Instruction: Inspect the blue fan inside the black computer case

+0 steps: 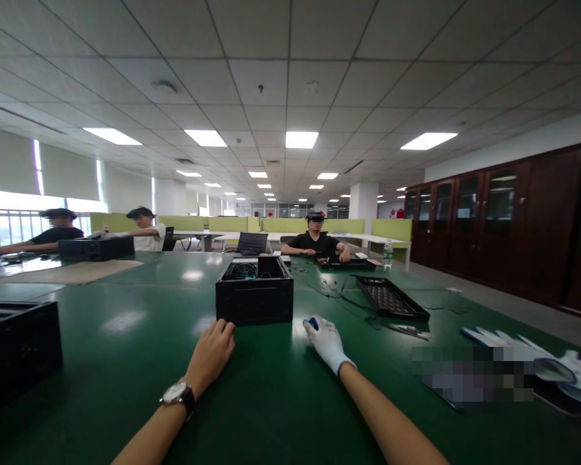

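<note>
A black computer case point(254, 301) lies on the green table straight ahead, its upper side uncovered and a fan point(244, 271) visible inside. My left hand point(214, 345), bare and with a watch point(176, 392) on the wrist, rests palm down at the case's lower left corner. Its fingers are loosely bent and not wrapped round anything I can see; whether they touch the case I cannot tell. To the right of the case is my right hand point(325, 339) in a white glove. Its thumb and fingers close round a small dark blue thing point(312, 323), mostly hidden.
A black perforated panel point(392, 298) and metal tools point(409, 332) lie to the right. White gloves point(537, 361) are at the right edge. Another black case point(19, 349) stands at left. Across the table a person point(314, 242) handles a black tray-like part; two more people sit far left.
</note>
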Demonstrator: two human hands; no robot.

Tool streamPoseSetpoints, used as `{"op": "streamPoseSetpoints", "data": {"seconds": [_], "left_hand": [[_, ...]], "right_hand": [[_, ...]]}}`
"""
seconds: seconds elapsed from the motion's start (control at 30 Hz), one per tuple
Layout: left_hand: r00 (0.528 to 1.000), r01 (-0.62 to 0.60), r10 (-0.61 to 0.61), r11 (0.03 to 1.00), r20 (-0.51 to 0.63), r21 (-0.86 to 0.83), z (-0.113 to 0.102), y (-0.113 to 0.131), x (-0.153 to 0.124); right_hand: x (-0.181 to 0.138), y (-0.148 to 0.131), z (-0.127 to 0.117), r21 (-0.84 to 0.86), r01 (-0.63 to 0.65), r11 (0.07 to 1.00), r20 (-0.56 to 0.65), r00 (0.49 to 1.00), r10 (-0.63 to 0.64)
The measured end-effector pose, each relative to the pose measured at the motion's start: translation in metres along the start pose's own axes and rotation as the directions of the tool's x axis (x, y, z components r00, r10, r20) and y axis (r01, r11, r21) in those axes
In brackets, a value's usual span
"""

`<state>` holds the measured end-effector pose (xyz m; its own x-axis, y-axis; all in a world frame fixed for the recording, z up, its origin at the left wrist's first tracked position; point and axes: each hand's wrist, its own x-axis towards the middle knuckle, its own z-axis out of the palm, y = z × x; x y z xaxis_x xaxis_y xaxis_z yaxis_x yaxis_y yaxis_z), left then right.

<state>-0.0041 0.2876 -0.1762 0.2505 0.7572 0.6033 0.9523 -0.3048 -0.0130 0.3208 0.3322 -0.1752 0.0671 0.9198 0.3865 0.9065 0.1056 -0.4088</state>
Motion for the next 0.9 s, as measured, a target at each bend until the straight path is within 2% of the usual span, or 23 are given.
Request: {"op": "streamPoseSetpoints", "data": {"seconds": [0.13,0.23,0.5,0.9], "left_hand": [[0.972,0.229,-0.227,0.973,0.058,-0.037,0.016,-0.020,0.010],[0.940,0.324,-0.319,0.946,0.119,-0.024,0.025,-0.026,0.009],[0.952,0.224,-0.215,0.974,0.217,-0.019,0.020,-0.011,0.002],[0.949,0.236,-0.220,0.971,0.228,-0.047,0.014,-0.007,0.002]], "right_hand": [[0.021,0.006,0.007,0.060,-0.033,0.998,0.031,0.999,0.031],[0.030,0.010,0.011,0.101,-0.060,0.993,0.024,0.998,0.058],[0.037,0.021,0.014,0.231,0.018,0.973,-0.040,0.999,-0.009],[0.035,0.021,0.014,0.277,0.048,0.960,-0.067,0.997,-0.031]]}}
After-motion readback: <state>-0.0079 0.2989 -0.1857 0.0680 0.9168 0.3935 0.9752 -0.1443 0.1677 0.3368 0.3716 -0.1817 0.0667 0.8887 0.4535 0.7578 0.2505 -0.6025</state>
